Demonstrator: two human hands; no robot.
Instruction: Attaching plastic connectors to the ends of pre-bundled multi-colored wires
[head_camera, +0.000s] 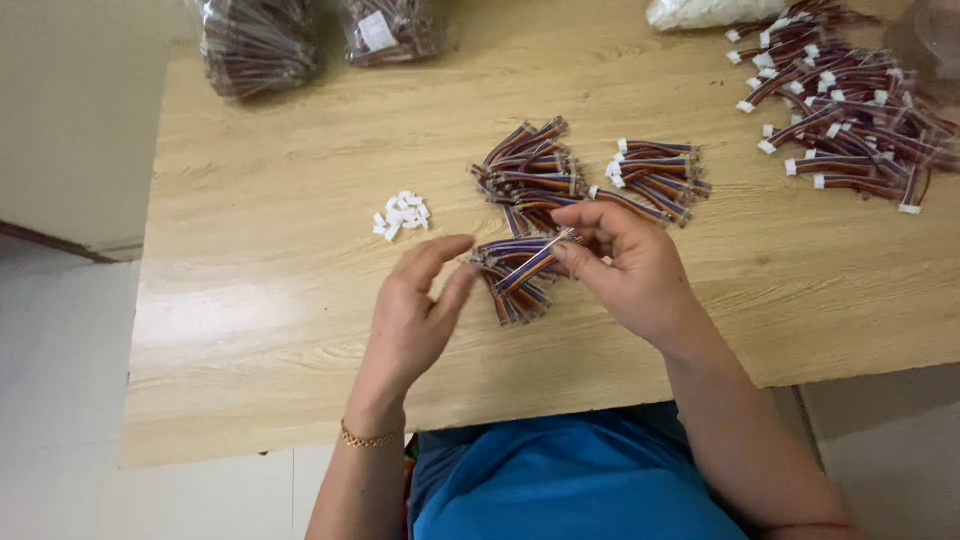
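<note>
Right now your right hand (625, 265) has a closed grip on a short multicoloured wire lead (530, 266), pinched between thumb and forefinger near its far end, so the lead slants down toward the left over the pile beneath it. Your left hand (420, 300) sits just left of it with the fingers loosely curled and open, holding nothing; its fingertips (455, 245) are near the low end of the lead, though you cannot tell whether they touch it.

Under and just beyond both hands lies a loose heap of bare wire leads (525, 175), spread in a fan at the middle of the wooden surface (270, 300). To the right of that heap, slightly apart, is a smaller bundle of leads with white connectors (655, 175) fitted on their left ends. To the left of the heap, well apart from it, rests a small cluster of loose white connector housings (402, 214).

At the far right of the surface a large scatter of finished leads (850, 100) with white ends covers the corner. Along the far edge stand two clear plastic bags of wires (260, 45), and a white bag (705, 12) is partly cut off by the frame. A gold bracelet (368, 438) circles your left wrist near the surface's near edge.
</note>
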